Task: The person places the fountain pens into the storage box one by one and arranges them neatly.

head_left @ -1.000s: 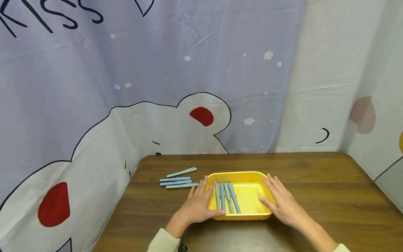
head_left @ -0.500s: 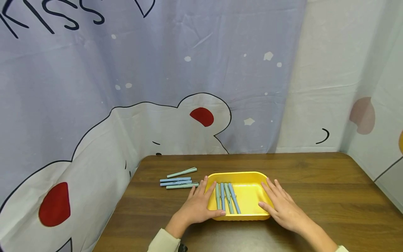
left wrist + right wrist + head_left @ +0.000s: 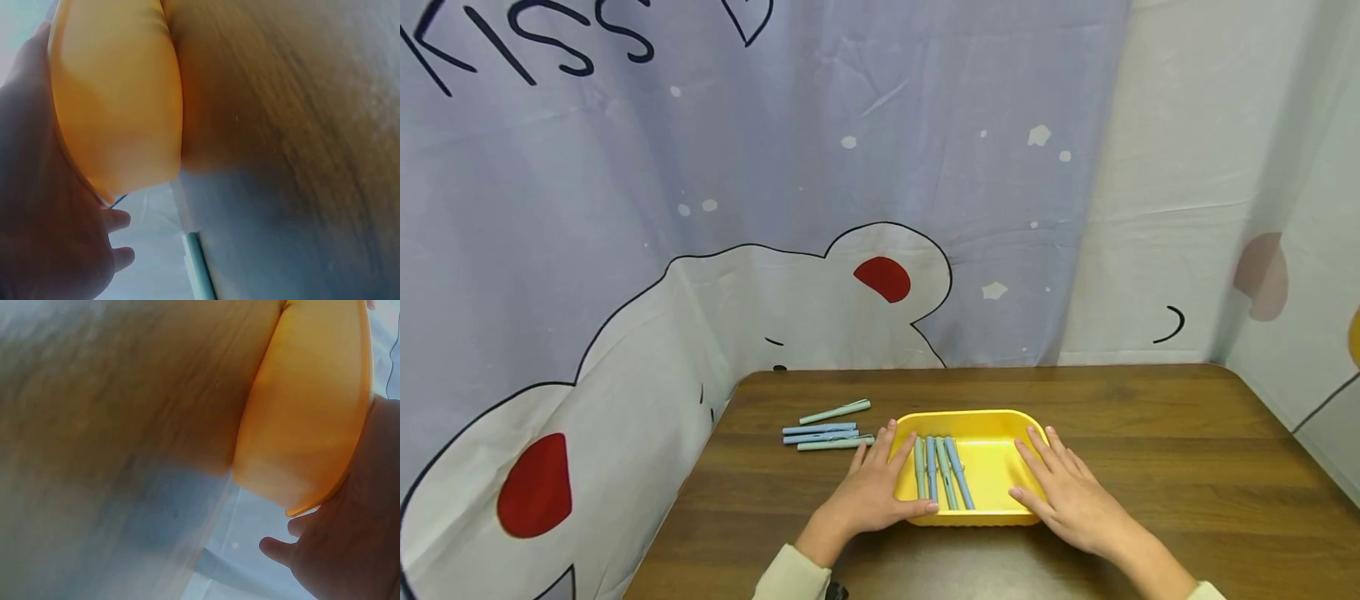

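Note:
A yellow plastic tray [image 3: 997, 467] sits on the wooden table between my two hands. Inside it, toward the left, several green and blue capped pens [image 3: 944, 477] lie side by side, roughly lengthwise to me. My left hand [image 3: 868, 492] rests on the tray's left rim with fingers spread and thumb along the front edge. On the opposite side, my right hand [image 3: 1078, 504] lies over the right rim, its fingers extended and thumb at the front right corner. Both wrist views show the tray's outer wall [image 3: 119, 100] close beside each hand. Neither hand holds a pen.
More pens lie on the table left of the tray: a green one [image 3: 835, 412] behind, two blue ones [image 3: 820, 432] together, and another green one [image 3: 827, 445] near my left fingers. The wooden tabletop [image 3: 1187, 467] ends at a printed curtain [image 3: 985, 208] behind.
My right hand has shifted slightly left, its fingers reaching further over the tray's right rim. The left hand, tray and pens look the same; the head view has tilted a little.

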Demonstrator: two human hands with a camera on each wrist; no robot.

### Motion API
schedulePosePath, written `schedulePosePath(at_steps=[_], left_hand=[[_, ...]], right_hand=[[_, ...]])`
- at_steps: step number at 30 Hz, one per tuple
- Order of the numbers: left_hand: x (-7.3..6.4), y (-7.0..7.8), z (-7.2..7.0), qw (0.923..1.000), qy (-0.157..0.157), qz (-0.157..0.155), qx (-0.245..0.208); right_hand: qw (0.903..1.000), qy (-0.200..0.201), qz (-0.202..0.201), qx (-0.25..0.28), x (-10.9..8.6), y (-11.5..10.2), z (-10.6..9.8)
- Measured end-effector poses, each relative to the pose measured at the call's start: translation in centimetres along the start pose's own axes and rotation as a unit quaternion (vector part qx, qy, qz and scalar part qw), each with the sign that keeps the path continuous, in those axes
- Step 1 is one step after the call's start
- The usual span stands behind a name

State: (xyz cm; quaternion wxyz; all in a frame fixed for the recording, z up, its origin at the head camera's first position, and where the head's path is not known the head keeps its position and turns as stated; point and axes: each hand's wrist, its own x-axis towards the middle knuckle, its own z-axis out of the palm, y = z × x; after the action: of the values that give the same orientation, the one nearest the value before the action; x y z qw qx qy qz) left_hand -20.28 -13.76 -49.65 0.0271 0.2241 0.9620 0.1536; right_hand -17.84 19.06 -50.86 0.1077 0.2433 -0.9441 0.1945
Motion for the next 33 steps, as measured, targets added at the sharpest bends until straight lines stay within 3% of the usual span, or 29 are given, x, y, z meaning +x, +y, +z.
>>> schedulePosePath(at_steps=[8, 20, 33], left_hand=[[-0.2, -0.3, 0.2, 0.9996, 0.017, 0.008, 0.021], [-1.3, -3.4, -1.9, 0.9941, 0.105, -0.002, 0.025], [-2.8, -6.5, -2.6, 0.9938, 0.100, -0.029, 0.038]], right_hand=[[0.9993, 0.007, -0.017, -0.032, 0.1, -0.1, 0.1], [0.9994, 0.001, -0.017, -0.032, 0.2, -0.1, -0.2], [0.9994, -0.006, -0.017, -0.031, 0.1, -0.1, -0.2]])
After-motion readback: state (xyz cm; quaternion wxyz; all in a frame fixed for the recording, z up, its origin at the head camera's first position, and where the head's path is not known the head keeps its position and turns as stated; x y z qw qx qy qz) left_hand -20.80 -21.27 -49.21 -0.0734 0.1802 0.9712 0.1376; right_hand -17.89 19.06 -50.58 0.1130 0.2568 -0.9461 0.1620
